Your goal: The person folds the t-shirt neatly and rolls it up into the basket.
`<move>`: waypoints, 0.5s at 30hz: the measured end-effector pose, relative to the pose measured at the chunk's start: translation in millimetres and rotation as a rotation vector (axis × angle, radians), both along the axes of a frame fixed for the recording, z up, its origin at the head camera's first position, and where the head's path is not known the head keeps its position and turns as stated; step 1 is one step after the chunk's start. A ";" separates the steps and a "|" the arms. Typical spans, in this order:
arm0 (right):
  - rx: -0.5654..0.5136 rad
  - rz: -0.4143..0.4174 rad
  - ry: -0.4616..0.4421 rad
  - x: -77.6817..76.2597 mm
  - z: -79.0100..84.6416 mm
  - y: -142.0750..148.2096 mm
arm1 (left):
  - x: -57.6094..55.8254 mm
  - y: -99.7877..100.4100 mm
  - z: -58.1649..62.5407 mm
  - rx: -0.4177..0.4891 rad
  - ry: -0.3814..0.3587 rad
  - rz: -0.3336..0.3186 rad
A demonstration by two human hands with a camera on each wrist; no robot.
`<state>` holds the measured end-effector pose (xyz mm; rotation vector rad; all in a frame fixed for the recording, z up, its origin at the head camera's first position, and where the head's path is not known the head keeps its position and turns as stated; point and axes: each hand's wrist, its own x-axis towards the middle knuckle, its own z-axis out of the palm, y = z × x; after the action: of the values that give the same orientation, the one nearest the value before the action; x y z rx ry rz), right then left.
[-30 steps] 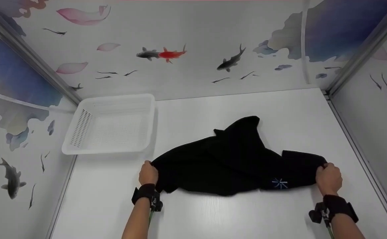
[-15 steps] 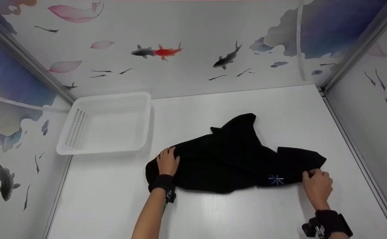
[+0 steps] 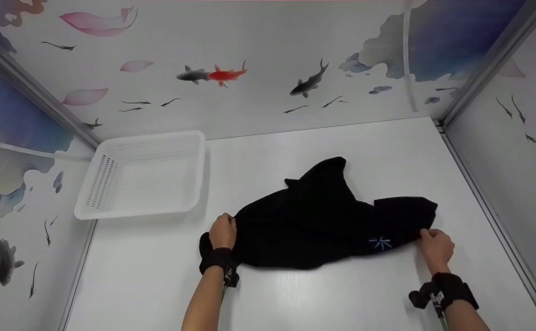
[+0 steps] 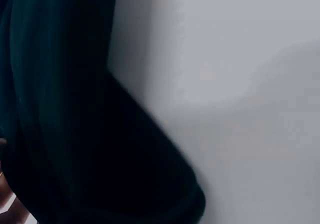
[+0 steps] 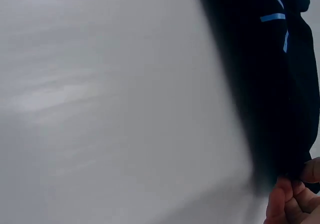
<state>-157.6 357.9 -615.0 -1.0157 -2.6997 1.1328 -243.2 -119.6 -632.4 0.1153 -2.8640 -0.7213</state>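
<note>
A black garment (image 3: 304, 225), bunched and folded, lies across the white table. A light blue starburst print (image 3: 380, 243) shows near its right end. At the garment's left end, my left hand (image 3: 223, 231) grips the cloth with curled fingers, and a dark flap sticks out to the left of the wrist. My right hand (image 3: 436, 249) pinches the lower right corner between thumb and fingers. In the right wrist view the fingers (image 5: 295, 201) hold the cloth edge. Dark cloth (image 4: 60, 109) fills the left of the left wrist view, hiding most of that hand.
A white perforated plastic basket (image 3: 199, 184) stands at the table's back left. Panels painted with fish and petals enclose the table (image 3: 268, 303) at the back and both sides. Each wrist wears a black strap with a small camera.
My left hand moved right from the garment's left end, lay over it, then gripped it. My right hand let go of the right end and pinched its lower corner, drawing that end slightly inward.
</note>
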 end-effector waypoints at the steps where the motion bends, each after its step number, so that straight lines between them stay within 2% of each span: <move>1: 0.015 -0.009 0.012 -6.8 4.0 1.1 | 1.3 -4.5 0.5 0.002 0.012 0.021; 6: 0.115 -0.018 0.090 -42.3 28.9 2.1 | 11.2 -23.4 2.5 -0.024 -0.001 0.117; 9: 0.153 -0.009 0.127 -63.1 39.4 -1.6 | 19.6 -29.3 4.5 -0.037 -0.060 0.122; 12: 0.157 0.073 0.163 -79.8 40.3 -7.6 | 26.5 -31.5 9.9 -0.047 -0.167 0.088; 15: 0.112 0.198 0.182 -88.1 35.1 -13.4 | 26.6 -30.9 18.1 -0.062 -0.253 0.054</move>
<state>-245.7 344.5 -579.8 -0.6099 -2.7257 1.0294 -216.6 -150.5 -614.3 0.2944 -3.1044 -0.6491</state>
